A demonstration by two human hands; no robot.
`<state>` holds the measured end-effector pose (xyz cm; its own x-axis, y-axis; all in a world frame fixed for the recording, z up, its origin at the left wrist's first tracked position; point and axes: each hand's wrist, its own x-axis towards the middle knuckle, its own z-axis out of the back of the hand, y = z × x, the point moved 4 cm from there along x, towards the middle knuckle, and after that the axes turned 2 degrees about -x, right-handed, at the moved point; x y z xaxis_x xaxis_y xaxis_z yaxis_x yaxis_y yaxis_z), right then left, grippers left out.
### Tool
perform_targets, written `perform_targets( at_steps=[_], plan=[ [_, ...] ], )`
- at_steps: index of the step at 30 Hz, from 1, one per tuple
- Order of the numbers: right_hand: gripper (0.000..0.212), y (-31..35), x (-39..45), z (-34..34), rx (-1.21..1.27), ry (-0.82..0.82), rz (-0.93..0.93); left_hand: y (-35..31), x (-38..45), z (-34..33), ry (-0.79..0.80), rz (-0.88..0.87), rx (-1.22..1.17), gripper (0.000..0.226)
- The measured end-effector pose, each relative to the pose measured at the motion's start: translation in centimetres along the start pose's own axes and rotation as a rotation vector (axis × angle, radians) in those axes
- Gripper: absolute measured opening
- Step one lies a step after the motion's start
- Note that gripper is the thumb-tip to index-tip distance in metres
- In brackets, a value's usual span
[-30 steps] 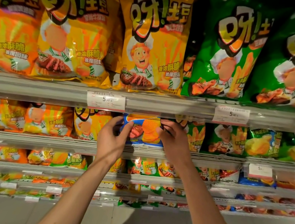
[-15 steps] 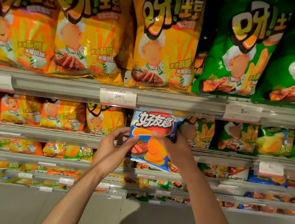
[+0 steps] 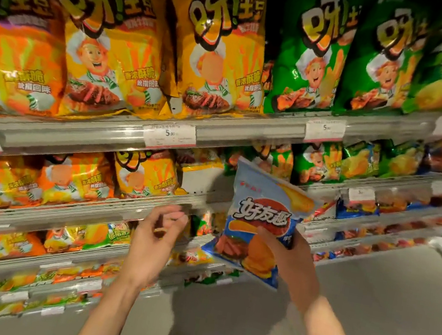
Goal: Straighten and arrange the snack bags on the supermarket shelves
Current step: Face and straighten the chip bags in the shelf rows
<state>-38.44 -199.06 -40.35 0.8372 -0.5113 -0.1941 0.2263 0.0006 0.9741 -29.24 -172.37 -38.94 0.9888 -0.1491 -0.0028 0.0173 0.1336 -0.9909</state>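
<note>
The blue snack bag (image 3: 260,221) could slip and fall to the floor, because only the right hand (image 3: 290,260) holds it, and it holds just the lower right side of a puffy, slippery bag. The bag tips to one side, with its top leaning toward the shelves, so most of it hangs out above and to the left of the fingers. If the hand squeezes too hard, the chips inside could break. If the bag swings as it is carried, it could bump the small yellow bags (image 3: 144,177) on the second shelf (image 3: 82,212) and knock them crooked. The blue bag could also end up in the wrong row, since the bags around the gap are yellow and green, and none of them look like it. Some blue packs (image 3: 357,210) sit further right on a lower shelf, but they are blurry, so I cannot tell if they match. The right hand is closed around the bag, with the thumb on its front. The left hand (image 3: 155,240) holds nothing, and its fingers are loosely curled in the air just in front of the shelf edge, near the bag but not touching it. The bag is out in front of the shelves, not on any shelf.
</note>
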Motion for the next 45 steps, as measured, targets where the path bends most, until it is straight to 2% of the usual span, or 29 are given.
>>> perform_targets(
  at_steps=[5, 8, 11, 16, 25, 28, 38, 45],
  plan=[
    [0.027, -2.1, -5.0, 4.4, 0.036, -0.127, -0.023, 0.1, -1.9, -3.3, 0.158, -0.035, -0.002, 0.016],
    [0.041, -2.6, -6.9, 7.8, 0.042, -0.183, -0.035, -0.1, -2.8, -6.0, 0.203, -0.024, -0.042, 0.014],
    [0.035, -3.1, -7.7, 11.6, 0.013, -0.258, -0.038, -0.7, -3.4, -9.2, 0.248, -0.031, -0.082, 0.011],
    [0.027, -4.1, -7.5, 18.8, 0.106, -0.324, -0.019, -1.9, -3.7, -16.3, 0.335, -0.079, 0.044, 0.008],
    [0.034, -4.9, -3.9, 37.2, 0.193, -0.433, -0.011, -6.7, -6.6, -34.4, 0.327, -0.030, -0.014, 0.011],
    [0.027, -4.4, -2.8, 42.4, 0.211, -0.462, 0.014, -7.7, -7.2, -39.7, 0.346, -0.024, -0.017, 0.012],
    [0.023, -4.4, 3.9, 53.2, 0.253, -0.494, 0.022, -9.7, -4.3, -53.0, 0.377, -0.050, -0.031, 0.014],
    [0.042, -3.6, 9.4, 60.7, 0.190, -0.519, 0.005, -9.5, -0.3, -64.9, 0.464, -0.028, -0.083, 0.012]
  ],
)
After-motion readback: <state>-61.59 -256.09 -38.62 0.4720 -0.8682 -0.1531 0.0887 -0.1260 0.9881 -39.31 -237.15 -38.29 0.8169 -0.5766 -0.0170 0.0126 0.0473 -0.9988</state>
